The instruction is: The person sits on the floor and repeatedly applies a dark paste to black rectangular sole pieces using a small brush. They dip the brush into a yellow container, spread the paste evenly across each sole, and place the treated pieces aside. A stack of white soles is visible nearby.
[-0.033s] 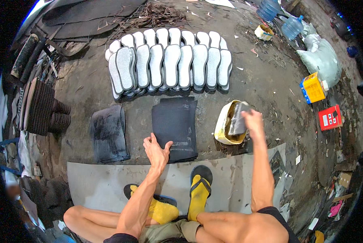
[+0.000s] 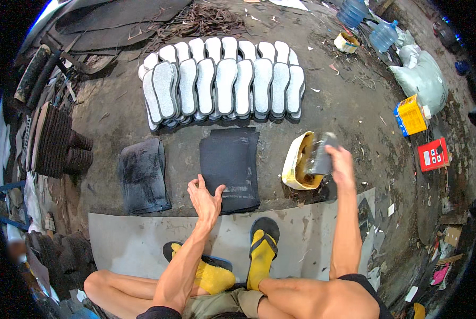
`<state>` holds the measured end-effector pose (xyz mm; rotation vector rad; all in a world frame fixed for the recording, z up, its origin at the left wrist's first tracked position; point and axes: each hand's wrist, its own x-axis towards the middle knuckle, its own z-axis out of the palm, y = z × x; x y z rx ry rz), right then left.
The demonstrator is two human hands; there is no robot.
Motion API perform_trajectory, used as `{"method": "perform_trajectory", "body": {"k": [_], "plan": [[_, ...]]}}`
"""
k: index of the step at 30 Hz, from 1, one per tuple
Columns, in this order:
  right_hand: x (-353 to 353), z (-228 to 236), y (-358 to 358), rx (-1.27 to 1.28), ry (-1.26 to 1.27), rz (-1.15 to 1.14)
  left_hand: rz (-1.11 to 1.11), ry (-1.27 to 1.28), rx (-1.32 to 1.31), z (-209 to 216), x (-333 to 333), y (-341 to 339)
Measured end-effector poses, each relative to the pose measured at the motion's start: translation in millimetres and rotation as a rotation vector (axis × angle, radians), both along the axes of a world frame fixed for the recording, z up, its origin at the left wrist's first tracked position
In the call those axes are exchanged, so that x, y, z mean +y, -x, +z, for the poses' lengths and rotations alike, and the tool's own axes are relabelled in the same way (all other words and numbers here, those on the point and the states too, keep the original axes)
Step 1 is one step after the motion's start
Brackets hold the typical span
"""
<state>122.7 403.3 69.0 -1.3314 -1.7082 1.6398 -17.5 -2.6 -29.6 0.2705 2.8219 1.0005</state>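
My left hand (image 2: 205, 201), fingers spread, rests on the lower left edge of a stack of black rubber-like sheets (image 2: 228, 159). Pale smears mark the top sheet near its lower edge. My right hand (image 2: 342, 166) is closed on the edge of a flat dark grey piece (image 2: 321, 154), wet-looking and blurred by motion. That piece is over the right side of a yellowish-white tub (image 2: 289, 178) with brown residue inside. To the left of the sheets lies another black stack (image 2: 143, 175) with a smeared, shiny surface.
Rows of white-topped shoe soles (image 2: 225, 87) lie stacked beyond the sheets. A grey mat (image 2: 142, 228) is under my feet. Dark ribbed soles (image 2: 54, 141) are piled at the left. At the right are a yellow box (image 2: 411, 116), a red box (image 2: 433, 154) and a white sack (image 2: 424, 80).
My right hand has moved slightly to the right with the grey piece, which has turned and shows a shiny face. My left hand stays on the sheets.
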Motion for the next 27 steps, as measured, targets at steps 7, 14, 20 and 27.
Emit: {"method": "perform_trajectory", "body": {"k": [7,14,20,27], "plan": [[-136.5,32.2,-70.7,-0.329,-0.144,0.103,0.122,-0.021,0.01,-4.1,2.9,-7.7],[-216.6,195.9,42.0,0.256,-0.172,0.492,0.24,-0.071,-0.082,5.1,14.1,-1.4],[-205.3,183.5,142.5,0.512,-0.328,0.431,0.229,-0.097,-0.192,22.8,10.1,8.6],[-227.6,12.4,138.9,-0.105,-0.552,0.498,0.164,-0.28,-0.225,25.5,9.4,1.9]]}}
